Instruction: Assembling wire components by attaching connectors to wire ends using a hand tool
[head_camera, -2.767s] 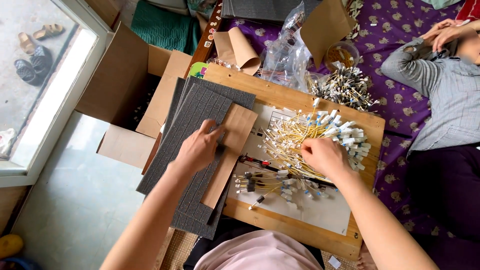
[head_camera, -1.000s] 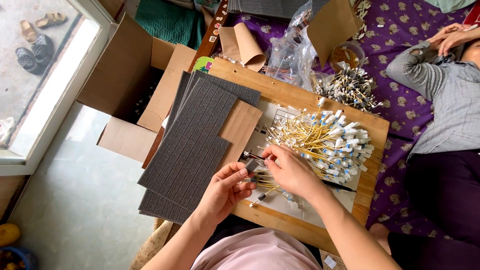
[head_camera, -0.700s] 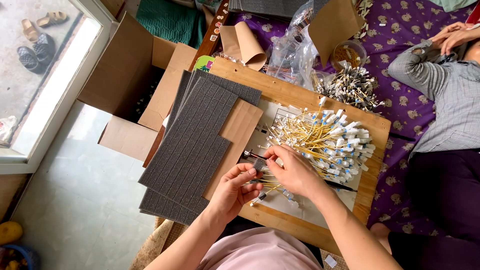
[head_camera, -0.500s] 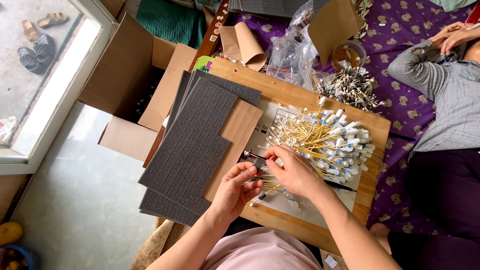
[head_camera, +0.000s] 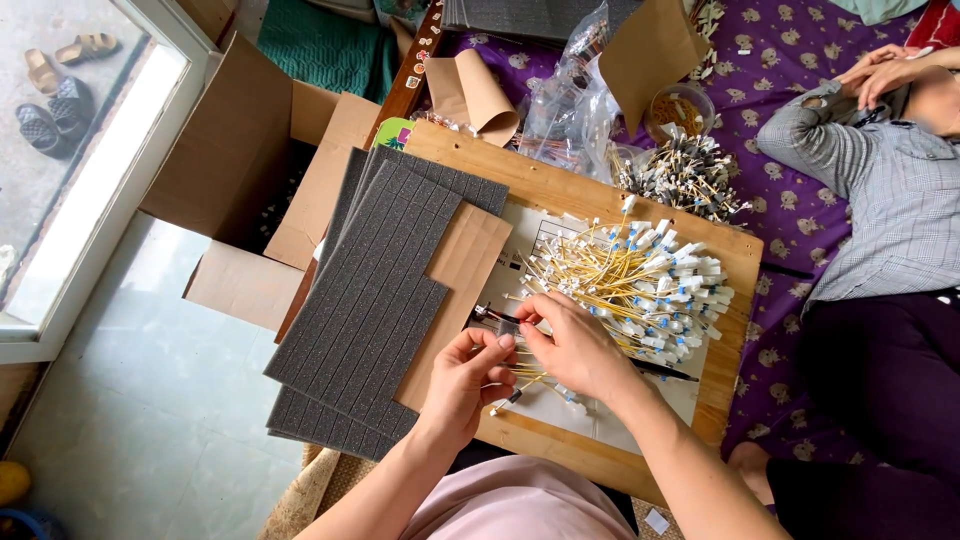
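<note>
Cables, thin and yellow with white and blue connector ends, lie in a fanned pile on the white sheet that covers the middle of a wooden board. At the near edge of that pile, the left hand and the right hand meet fingertip to fingertip over a small bunch of cables. Both hands are pinched on the bunch: the left thumb and forefinger close round the cable ends, and the right fingers curl over the same strands from above. One loose end with a dark tip sticks out just below the left hand.

The step in hand looks like gathering or sorting a few cables out of the pile. The next move seems to call for a light, steady pinch, since the strands are springy and tangled with their neighbours.

Beside the hands on the left, grey foam sheets scored into strips lie stacked over a piece of brown cardboard. A second heap of connectors sits at the board's far corner, near clear plastic bags. An open cardboard box stands further left. Another person in a grey checked shirt lies on the purple patterned cloth to the right.
</note>
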